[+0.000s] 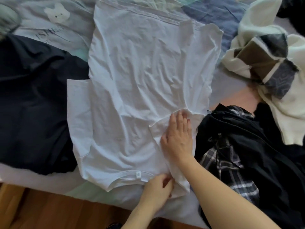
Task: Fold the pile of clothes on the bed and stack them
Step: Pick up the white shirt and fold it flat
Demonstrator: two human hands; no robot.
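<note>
White, creased cotton T-shirt (140, 90) on the bed (49, 182), folded-in sleeve hidden beneath flat right hand (177, 138) (left hand (156, 189) pinching the shoulder).

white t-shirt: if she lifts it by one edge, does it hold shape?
Probably not. The white t-shirt lies wrinkled and flat, so likely thin, light and floppy. Its folded sleeve stays down under the right hand, so it may spring open. Pushing would likely bunch it.
</note>
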